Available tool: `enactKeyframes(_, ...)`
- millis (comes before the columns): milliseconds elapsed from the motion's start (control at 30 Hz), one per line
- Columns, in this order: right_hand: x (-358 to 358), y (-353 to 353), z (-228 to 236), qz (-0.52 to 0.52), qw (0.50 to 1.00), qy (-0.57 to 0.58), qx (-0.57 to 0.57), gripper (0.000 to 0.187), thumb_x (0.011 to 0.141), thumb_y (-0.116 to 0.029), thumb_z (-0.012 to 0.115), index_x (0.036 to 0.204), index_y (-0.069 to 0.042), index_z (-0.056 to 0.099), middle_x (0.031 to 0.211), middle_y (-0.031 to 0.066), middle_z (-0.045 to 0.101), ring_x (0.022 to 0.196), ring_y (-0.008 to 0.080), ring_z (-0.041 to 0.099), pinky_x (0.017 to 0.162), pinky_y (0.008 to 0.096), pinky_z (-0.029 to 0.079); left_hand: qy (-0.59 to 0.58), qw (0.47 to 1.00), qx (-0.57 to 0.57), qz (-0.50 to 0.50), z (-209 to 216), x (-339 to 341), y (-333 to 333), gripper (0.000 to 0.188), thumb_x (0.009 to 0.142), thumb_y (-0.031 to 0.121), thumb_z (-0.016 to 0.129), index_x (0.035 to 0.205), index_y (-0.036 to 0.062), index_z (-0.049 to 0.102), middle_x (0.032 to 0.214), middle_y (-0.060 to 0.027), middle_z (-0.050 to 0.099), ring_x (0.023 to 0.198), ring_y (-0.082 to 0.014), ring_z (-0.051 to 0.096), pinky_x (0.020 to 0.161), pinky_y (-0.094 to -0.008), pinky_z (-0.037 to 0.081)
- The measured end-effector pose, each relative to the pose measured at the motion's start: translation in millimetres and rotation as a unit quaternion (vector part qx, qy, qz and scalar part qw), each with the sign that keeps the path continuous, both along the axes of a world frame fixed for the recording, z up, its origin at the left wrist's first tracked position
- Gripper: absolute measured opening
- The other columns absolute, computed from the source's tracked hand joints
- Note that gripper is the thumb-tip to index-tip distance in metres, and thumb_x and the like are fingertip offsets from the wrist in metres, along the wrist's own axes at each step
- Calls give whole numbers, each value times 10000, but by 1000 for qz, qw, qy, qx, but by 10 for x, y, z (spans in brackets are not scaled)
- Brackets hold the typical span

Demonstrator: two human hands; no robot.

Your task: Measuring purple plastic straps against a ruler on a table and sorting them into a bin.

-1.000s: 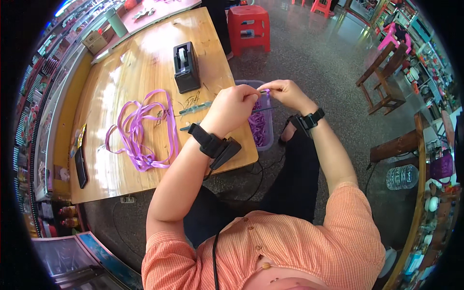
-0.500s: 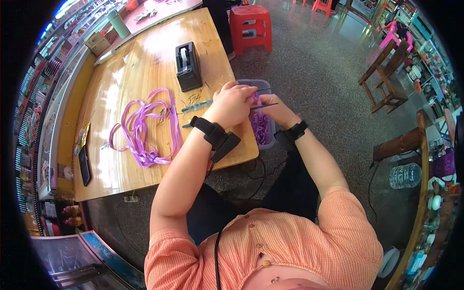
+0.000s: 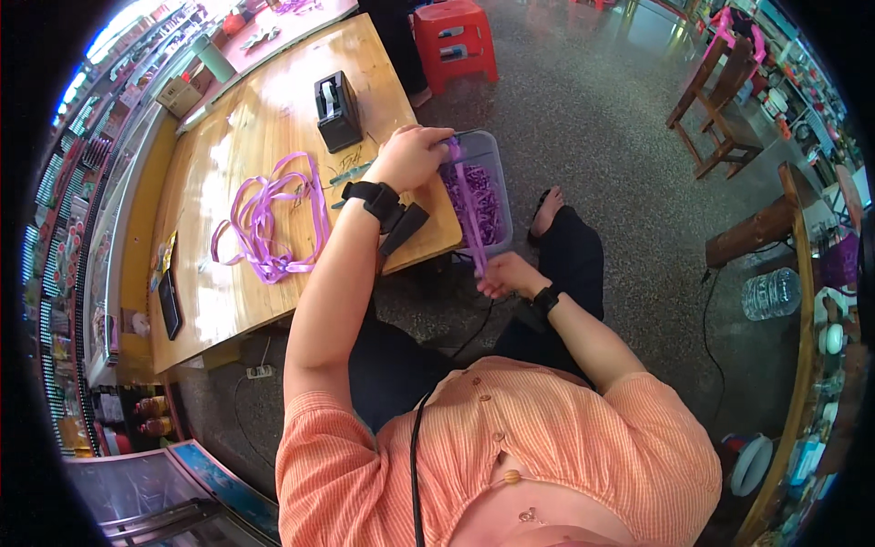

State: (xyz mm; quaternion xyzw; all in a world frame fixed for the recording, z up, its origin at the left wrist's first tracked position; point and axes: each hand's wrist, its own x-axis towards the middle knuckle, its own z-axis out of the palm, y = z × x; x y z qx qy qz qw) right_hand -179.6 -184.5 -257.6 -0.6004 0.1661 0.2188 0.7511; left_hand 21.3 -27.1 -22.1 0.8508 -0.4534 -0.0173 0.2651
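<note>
purple ribbon (image 3: 469, 206) stretches between left hand (image 3: 412, 157) and right hand (image 3: 510, 276), both hands' fingers pinched narrow on it.

Ribbon (image 3: 471, 210), purple; tape dispenser (image 3: 339, 126), black; shirt (image 3: 556, 424), finely lined orange; stool (image 3: 447, 15), red; flask (image 3: 214, 60), pale green; floor (image 3: 592, 118), speckled grey.

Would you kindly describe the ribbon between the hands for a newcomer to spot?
From the wooden table, look to the translucent bin of purple pieces at its right edge. Across that bin, the purple ribbon runs from left hand to right hand. Unlike the loose tangle on the table, it is nearly straight.
</note>
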Motion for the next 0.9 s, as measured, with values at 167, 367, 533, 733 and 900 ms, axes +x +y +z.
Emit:
enactKeyframes(167, -325, 173, 252, 9, 998, 58, -9, 253, 990, -203, 591, 1081, 15, 682, 866, 141, 737, 670, 182, 697, 622, 287, 583, 5, 998, 46, 36, 52, -172, 26, 356, 937, 172, 597, 1258, 36, 667, 1203, -217, 678, 1145, -373, 629, 998, -426, 491)
enactKeyframes(367, -640, 175, 567, 2, 998, 65, 5, 279, 971, -236, 627, 1092, 6, 692, 862, 127, 738, 678, 163, 694, 629, 276, 569, 130, 977, -152, -67, 250, -1452, 318, 203, 922, 101, 641, 1095, 22, 713, 1009, -191, 713, 950, -349, 692, 829, -397, 551)
enactKeyframes(533, -833, 189, 748, 9, 997, 29, 72, 340, 963, -290, 650, 1117, 11, 691, 861, 123, 740, 681, 152, 696, 627, 247, 560, 271, 957, -102, 0, -843, -1893, 651, 207, 958, 94, 672, 1139, 1, 707, 926, -69, 711, 815, -119, 657, 735, -264, 535)
enactKeyframes(733, -944, 211, 1003, 14, 998, 45, 43, 347, 973, -313, 643, 1112, 1, 696, 860, 112, 733, 696, 157, 687, 637, 264, 556, 426, 874, -231, 21, -1371, -1880, 468, 248, 958, 154, 701, 1155, 4, 709, 962, -40, 716, 880, -114, 654, 793, -271, 526)
enactKeyframes(900, -961, 248, 952, 13, 997, 50, 59, 320, 967, -295, 650, 1107, -11, 697, 869, 104, 730, 707, 152, 688, 639, 262, 559, 520, 820, -233, 55, -1350, -1750, 400, 250, 949, 210, 724, 1099, 11, 731, 889, 2, 696, 779, -78, 597, 701, -246, 491)
